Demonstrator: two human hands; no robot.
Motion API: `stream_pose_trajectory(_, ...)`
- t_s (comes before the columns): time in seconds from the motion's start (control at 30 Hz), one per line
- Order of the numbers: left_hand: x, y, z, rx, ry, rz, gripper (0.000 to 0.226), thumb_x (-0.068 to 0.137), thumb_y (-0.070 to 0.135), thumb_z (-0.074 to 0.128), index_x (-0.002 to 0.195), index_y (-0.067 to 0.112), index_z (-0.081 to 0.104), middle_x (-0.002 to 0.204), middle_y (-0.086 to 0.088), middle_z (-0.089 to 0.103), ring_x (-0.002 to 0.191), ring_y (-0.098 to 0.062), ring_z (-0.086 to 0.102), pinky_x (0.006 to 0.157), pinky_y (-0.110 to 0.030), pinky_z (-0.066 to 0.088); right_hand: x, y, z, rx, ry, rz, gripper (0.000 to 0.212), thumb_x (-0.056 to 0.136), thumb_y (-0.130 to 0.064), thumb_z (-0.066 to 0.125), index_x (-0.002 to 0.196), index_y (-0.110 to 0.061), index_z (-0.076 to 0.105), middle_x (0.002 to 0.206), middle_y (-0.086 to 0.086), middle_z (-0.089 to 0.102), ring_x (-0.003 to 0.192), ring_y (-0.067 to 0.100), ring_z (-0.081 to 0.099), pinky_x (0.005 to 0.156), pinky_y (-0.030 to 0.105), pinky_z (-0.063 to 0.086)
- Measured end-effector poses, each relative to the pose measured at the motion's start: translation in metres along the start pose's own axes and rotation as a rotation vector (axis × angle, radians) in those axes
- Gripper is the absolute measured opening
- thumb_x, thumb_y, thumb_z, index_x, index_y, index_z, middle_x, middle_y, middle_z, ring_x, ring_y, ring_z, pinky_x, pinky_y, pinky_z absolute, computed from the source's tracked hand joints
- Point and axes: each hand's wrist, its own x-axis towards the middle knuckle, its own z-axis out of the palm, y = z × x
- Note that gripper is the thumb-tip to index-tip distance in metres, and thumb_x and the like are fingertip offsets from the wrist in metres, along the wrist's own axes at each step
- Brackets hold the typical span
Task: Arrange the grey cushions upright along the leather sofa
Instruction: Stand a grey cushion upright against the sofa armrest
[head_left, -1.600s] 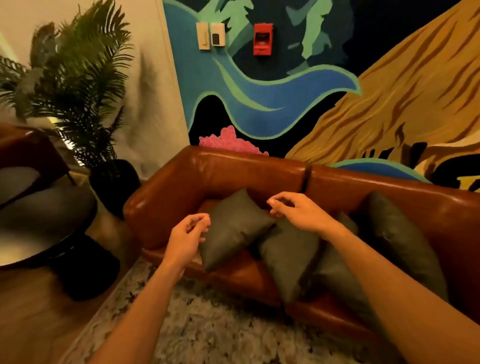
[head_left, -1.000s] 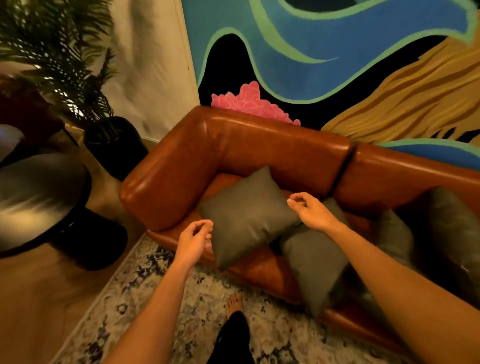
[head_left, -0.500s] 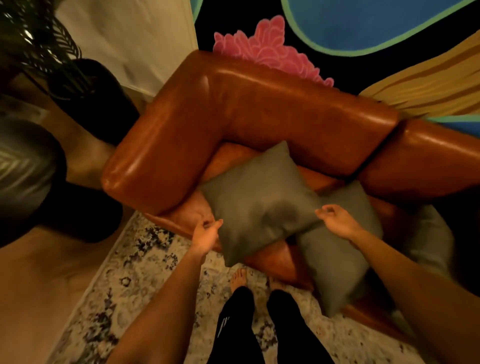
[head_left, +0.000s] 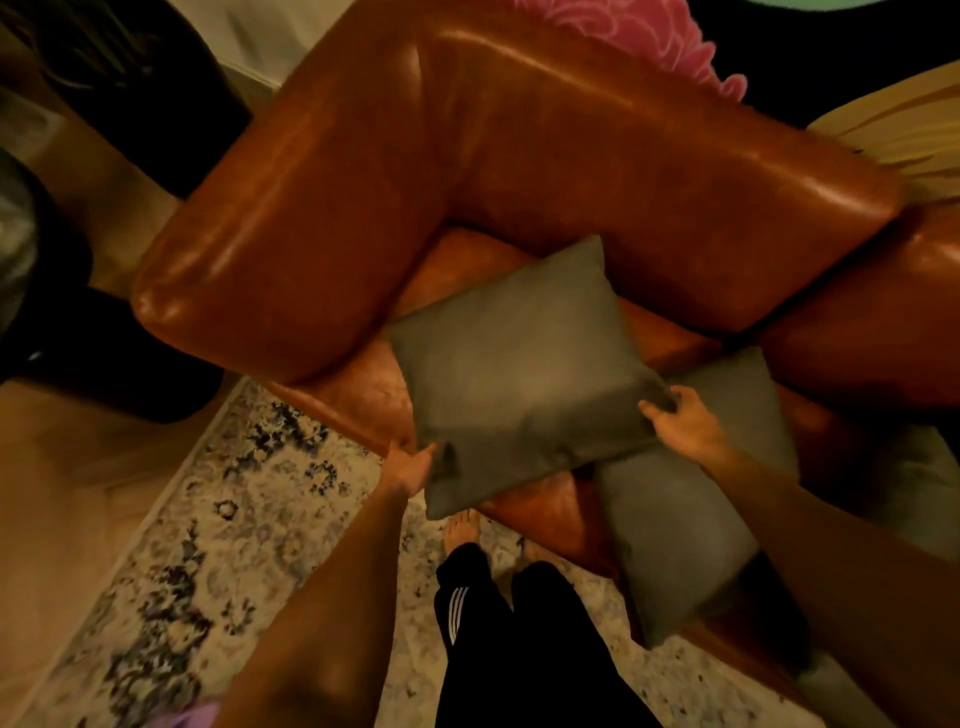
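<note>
A grey cushion (head_left: 519, 374) lies tilted on the seat of the brown leather sofa (head_left: 467, 171), near its left armrest. My left hand (head_left: 413, 465) pinches the cushion's near left corner. At the cushion's right corner, my right hand (head_left: 685, 423) grips the edge. A second grey cushion (head_left: 675, 519) lies partly under the first, hanging over the seat's front edge. A third grey cushion (head_left: 919, 493) shows at the right edge, mostly hidden by my right arm.
A patterned rug (head_left: 218, 519) covers the floor before the sofa, where my legs and bare feet (head_left: 462, 525) stand close to the seat. A dark plant pot (head_left: 171, 104) and a dark round table (head_left: 31, 291) stand to the left.
I have leaned in over the sofa and the view has tipped downward. Both hands moved from just beside the left cushion's corners to gripping them.
</note>
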Motion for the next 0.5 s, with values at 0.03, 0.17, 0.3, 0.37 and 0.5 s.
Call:
stream_pose_trajectory(0.03, 0.001, -0.006, 0.002, -0.02, -0.028, -0.007, 0.058, 0.103, 0.021, 0.057, 0.152, 0.0, 0.033, 0.158, -0.022, 0.042, 0.145, -0.039, 0.042, 0.12, -0.046, 0.035, 0.004, 0.005, 0.003, 0.0, -0.009, 0.003, 0.066, 0.096, -0.039, 0.067, 0.148, -0.008, 0.042, 0.148, 0.021, 0.055, 0.137, 0.04, 0.052, 0.114, 0.044, 0.041)
stream_pose_trajectory(0.17, 0.009, -0.03, 0.009, -0.033, -0.033, -0.036, 0.073, 0.096, 0.019, 0.069, 0.156, 0.007, 0.029, 0.158, -0.018, 0.044, 0.141, -0.037, 0.048, 0.111, -0.047, 0.043, 0.018, 0.018, 0.008, -0.041, 0.025, 0.002, 0.083, 0.093, -0.043, 0.07, 0.156, -0.007, 0.031, 0.156, 0.021, 0.047, 0.143, 0.042, 0.045, 0.118, 0.048, 0.037)
stream_pose_trajectory(0.3, 0.01, -0.04, 0.016, -0.064, -0.032, -0.101, 0.08, 0.089, 0.035, 0.077, 0.154, 0.014, 0.035, 0.152, -0.015, 0.051, 0.133, -0.037, 0.054, 0.102, -0.046, 0.048, 0.028, 0.027, 0.007, -0.024, -0.055, 0.023, 0.084, 0.089, -0.045, 0.073, 0.153, -0.004, 0.038, 0.155, 0.02, 0.049, 0.142, 0.041, 0.047, 0.118, 0.049, 0.038)
stream_pose_trajectory(0.37, 0.008, -0.04, 0.017, -0.079, -0.017, -0.083, 0.085, 0.085, 0.035, 0.081, 0.153, 0.01, 0.037, 0.151, -0.018, 0.053, 0.13, -0.038, 0.057, 0.109, -0.049, 0.049, 0.03, 0.027, 0.004, -0.03, -0.087, -0.018, 0.072, 0.089, -0.041, 0.075, 0.147, -0.006, 0.05, 0.148, 0.019, 0.057, 0.136, 0.04, 0.054, 0.114, 0.047, 0.043)
stream_pose_trajectory(0.5, -0.006, -0.029, 0.012, -0.038, 0.023, -0.021, 0.088, 0.076, 0.045, 0.086, 0.145, 0.003, 0.051, 0.142, -0.016, 0.062, 0.116, -0.034, 0.065, 0.096, -0.043, 0.056, 0.029, 0.013, -0.012, -0.048, -0.086, -0.108, 0.064, 0.087, -0.039, 0.077, 0.139, -0.007, 0.058, 0.138, 0.017, 0.065, 0.13, 0.038, 0.059, 0.112, 0.048, 0.047)
